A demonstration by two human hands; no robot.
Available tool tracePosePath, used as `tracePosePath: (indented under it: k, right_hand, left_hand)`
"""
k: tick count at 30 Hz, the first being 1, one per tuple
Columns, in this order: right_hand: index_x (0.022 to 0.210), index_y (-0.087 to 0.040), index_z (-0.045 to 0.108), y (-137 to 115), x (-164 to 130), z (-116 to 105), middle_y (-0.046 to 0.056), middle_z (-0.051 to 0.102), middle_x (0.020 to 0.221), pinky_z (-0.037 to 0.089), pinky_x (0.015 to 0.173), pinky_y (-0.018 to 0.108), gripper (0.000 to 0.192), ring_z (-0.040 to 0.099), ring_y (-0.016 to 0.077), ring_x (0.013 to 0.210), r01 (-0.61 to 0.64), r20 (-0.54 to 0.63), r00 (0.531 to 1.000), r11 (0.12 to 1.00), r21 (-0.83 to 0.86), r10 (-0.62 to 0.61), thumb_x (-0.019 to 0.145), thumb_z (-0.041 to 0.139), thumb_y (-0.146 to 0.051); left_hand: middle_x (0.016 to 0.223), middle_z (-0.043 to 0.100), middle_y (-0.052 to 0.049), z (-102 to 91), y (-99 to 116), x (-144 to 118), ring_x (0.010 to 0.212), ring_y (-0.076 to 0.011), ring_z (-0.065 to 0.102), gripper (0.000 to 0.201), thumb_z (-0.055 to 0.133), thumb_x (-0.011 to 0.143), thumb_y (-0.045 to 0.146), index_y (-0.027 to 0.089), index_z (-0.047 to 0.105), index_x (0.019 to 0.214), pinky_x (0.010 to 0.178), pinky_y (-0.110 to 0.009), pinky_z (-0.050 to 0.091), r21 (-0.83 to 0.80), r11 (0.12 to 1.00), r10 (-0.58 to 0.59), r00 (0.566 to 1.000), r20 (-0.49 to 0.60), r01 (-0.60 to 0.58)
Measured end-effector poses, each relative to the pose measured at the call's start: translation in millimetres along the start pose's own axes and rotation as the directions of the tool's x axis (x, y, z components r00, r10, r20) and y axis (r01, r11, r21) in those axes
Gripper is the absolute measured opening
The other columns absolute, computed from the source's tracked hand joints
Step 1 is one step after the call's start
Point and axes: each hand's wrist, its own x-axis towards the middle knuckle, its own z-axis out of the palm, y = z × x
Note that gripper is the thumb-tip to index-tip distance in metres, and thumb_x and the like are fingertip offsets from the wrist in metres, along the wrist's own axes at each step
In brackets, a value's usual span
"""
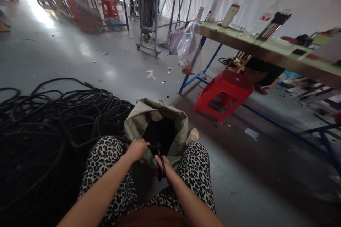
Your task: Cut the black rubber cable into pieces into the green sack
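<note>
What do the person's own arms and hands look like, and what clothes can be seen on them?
Both forearms are bare, with no sleeves in view. The left hand and the right hand wear no gloves, and no rings or watch can be made out. The legs are covered by leopard-print trousers.

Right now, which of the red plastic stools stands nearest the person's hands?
The red stool by the blue table leg, just right of the open sack. The other red stool stands far back on the left.
</note>
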Motion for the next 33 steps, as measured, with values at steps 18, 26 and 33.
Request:
tracePosePath:
  k: [18,26,33]
  right_hand:
    - [0.085,-0.015,0.048,-18.0,-4.2,1.4,-0.01,0.039,0.039,0.032,0.026,0.017,0.021,0.037,0.0082,0.023,-0.023,-0.139,0.99,0.998,-0.052,0.016,0.08,0.056,-0.034]
    - [0.07,-0.015,0.05,-14.1,-11.1,3.0,-0.008,0.037,0.038,0.032,0.026,0.018,0.012,0.035,0.0079,0.025,-0.027,-0.066,0.998,0.995,-0.093,0.021,0.079,0.052,-0.023]
    - [0.072,-0.016,0.047,-13.9,-10.1,-0.7,-0.01,0.036,0.036,0.03,0.025,0.015,0.012,0.036,0.0068,0.024,-0.065,-0.127,0.99,0.994,-0.084,0.054,0.081,0.052,-0.022]
  left_hand:
    - [0.096,0.066,-0.008,-5.1,-19.9,-1.8,0.096,-0.023,0.056,0.03,0.044,0.085,0.019,0.024,0.063,0.108,0.083,-0.036,0.036,0.037,0.999,0.002,0.995,-0.103,0.002]
    - [0.094,0.066,-0.008,-4.1,-12.7,-1.3,0.093,-0.023,0.056,0.027,0.048,0.083,0.018,0.024,0.065,0.103,0.081,-0.036,0.034,0.104,0.995,-0.006,0.999,-0.048,0.011]
    - [0.093,0.066,-0.008,-1.7,-13.2,-0.1,0.092,-0.0232,0.058,0.026,0.048,0.083,0.018,0.023,0.065,0.102,0.08,-0.036,0.036,0.108,0.994,-0.026,0.999,-0.047,0.031]
